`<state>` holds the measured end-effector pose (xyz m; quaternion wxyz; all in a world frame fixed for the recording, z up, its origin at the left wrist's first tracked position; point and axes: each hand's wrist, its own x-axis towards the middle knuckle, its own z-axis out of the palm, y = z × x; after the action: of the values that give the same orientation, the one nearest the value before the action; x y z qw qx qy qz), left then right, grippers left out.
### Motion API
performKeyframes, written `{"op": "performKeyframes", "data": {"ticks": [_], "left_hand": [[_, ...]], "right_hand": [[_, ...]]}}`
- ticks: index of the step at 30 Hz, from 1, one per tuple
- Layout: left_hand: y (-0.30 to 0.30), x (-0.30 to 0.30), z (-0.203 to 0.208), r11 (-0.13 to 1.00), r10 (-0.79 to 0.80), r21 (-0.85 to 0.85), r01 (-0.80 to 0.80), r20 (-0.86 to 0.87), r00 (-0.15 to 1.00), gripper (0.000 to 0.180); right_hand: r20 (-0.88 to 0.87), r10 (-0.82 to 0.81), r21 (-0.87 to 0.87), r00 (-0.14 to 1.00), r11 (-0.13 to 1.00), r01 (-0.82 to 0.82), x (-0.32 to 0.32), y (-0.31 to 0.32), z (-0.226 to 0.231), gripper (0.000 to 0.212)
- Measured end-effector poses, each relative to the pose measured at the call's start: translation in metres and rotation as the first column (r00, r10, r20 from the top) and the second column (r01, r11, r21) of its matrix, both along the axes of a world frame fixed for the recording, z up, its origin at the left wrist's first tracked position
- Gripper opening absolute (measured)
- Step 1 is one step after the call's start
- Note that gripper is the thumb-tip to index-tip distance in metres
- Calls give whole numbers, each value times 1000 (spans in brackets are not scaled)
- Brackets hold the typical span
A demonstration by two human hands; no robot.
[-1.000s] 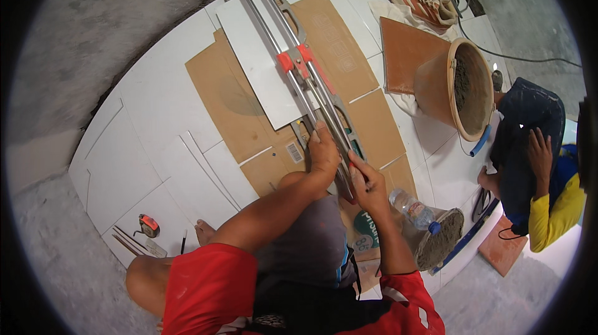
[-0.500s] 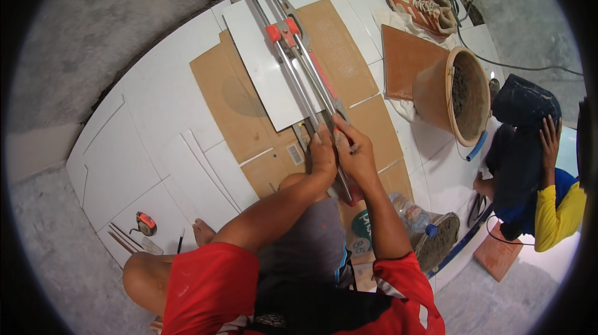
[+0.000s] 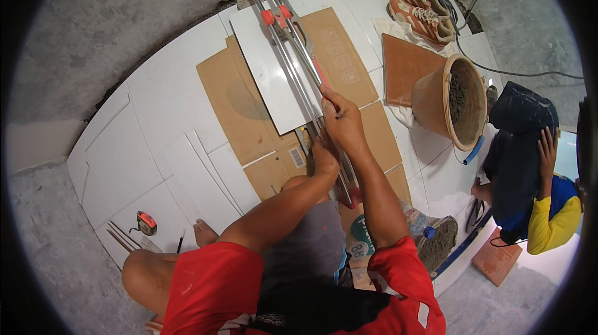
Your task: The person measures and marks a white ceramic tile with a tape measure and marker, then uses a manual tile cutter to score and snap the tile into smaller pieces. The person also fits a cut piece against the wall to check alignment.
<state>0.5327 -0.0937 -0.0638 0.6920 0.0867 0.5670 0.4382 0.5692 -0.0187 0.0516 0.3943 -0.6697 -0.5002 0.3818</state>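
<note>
A manual tile cutter (image 3: 286, 58) with two steel rails and a red sliding carriage (image 3: 276, 17) stands slantwise in front of me. Beneath its rails lies a white tile (image 3: 265, 67), its near edge just beyond my hands. My right hand (image 3: 342, 122) is closed round the cutter's long handle, arm stretched forward. Lower down, my left hand (image 3: 325, 155) is closed at the near end of the rails, its fingertips partly hidden. Brown cardboard (image 3: 233, 101) is spread flat under the cutter.
At right are a mortar bucket (image 3: 430, 101), brown tile (image 3: 402, 70), shoes (image 3: 420, 14), a water bottle (image 3: 416, 220) and a tray of mortar (image 3: 441, 245). Another person (image 3: 529, 148) crouches at far right. A tape measure (image 3: 146, 223) and thin tile strips (image 3: 212, 170) lie left.
My right hand has pushed farther away along the rails, and the red carriage has slid toward the far end. My left hand stays near the rails' near end.
</note>
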Motion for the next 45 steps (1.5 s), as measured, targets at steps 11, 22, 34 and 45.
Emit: {"op": "performKeyframes", "data": {"ticks": [11, 22, 34, 45], "left_hand": [[3, -1, 25, 993, -78, 51, 111, -428, 900, 67], [-4, -1, -37, 988, -7, 152, 17, -67, 998, 61], [-13, 13, -37, 925, -223, 152, 347, -523, 823, 67], [-5, 6, -37, 937, -226, 120, 328, -504, 833, 63]], "right_hand": [[147, 42, 28, 988, 999, -47, -23, 76, -1, 33], [119, 48, 95, 992, 994, -60, -55, 152, -3, 35], [168, 62, 16, 984, 998, -65, -35, 155, -1, 37], [507, -18, -65, 862, 996, 59, -52, 134, -1, 45]]}}
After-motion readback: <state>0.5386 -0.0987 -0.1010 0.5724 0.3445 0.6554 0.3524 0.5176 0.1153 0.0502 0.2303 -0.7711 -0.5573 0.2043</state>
